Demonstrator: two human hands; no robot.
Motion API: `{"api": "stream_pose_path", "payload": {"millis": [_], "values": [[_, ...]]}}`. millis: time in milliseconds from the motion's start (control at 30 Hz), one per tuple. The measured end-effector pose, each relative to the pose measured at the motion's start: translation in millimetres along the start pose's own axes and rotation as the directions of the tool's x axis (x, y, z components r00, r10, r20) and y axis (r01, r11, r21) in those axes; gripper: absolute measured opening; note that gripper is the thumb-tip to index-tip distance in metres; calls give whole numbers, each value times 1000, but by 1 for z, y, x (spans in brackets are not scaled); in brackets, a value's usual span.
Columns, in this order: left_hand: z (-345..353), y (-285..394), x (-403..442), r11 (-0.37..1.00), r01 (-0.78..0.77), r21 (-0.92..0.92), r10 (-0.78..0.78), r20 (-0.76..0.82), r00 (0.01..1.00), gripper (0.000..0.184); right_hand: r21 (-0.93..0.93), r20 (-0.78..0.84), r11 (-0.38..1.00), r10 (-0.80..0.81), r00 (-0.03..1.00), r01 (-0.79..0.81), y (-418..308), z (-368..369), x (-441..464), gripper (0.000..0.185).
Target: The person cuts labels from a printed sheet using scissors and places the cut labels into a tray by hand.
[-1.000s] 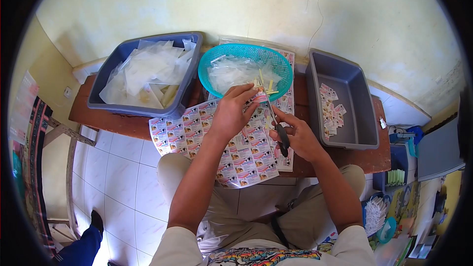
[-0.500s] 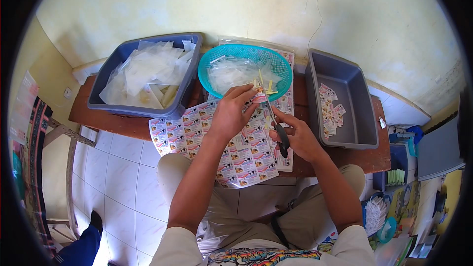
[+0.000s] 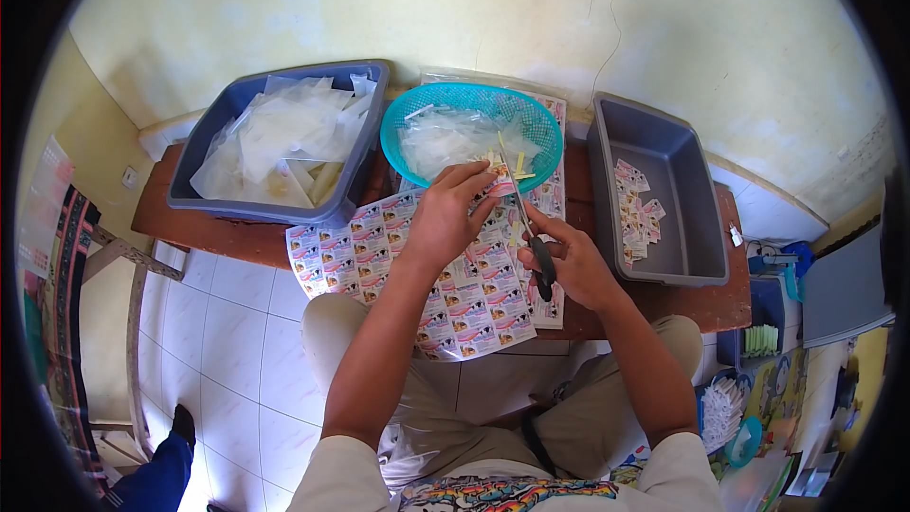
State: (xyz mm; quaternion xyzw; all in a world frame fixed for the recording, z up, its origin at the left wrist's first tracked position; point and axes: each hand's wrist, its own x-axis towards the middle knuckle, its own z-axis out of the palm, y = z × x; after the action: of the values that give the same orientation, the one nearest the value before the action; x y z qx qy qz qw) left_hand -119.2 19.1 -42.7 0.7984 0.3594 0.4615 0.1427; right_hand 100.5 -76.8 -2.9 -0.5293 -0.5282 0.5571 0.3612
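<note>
Between its thumb and fingers my left hand (image 3: 454, 211) pinches a small printed label (image 3: 499, 184), just over the near rim of a turquoise basket (image 3: 403, 166). My right hand (image 3: 572, 264) is wrapped round the black handles of a pair of scissors (image 3: 542, 264), whose blades point up beside the label. Clear plastic pieces (image 3: 445, 137) and several thin yellowish strips lie in the basket. Below my hands, printed label sheets (image 3: 370, 245) spread over the bench's front edge.
A blue-grey tub (image 3: 353, 192) of translucent plastic bags stands at the left. On the right, a grey tub (image 3: 684, 218) holds cut labels (image 3: 637, 218). The brown bench (image 3: 223, 233) stands against the wall. Another person's leg (image 3: 156, 476) shows at lower left.
</note>
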Motion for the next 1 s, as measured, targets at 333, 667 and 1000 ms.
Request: {"api": "stream_pose_path", "payload": {"millis": [333, 667, 1000], "values": [[0, -1, 0, 1000, 0, 2, 0, 0, 1000, 36, 7, 7, 1000, -1, 1000, 1, 5, 1, 2, 79], [0, -1, -1, 1000, 17, -8, -17, 8, 1000, 36, 51, 9, 999, -18, 1000, 17, 7, 2, 3, 79], [2, -4, 0, 1000, 14, 2, -14, 2, 1000, 36, 42, -2, 999, 2, 1000, -2, 3, 4, 2, 79]]}}
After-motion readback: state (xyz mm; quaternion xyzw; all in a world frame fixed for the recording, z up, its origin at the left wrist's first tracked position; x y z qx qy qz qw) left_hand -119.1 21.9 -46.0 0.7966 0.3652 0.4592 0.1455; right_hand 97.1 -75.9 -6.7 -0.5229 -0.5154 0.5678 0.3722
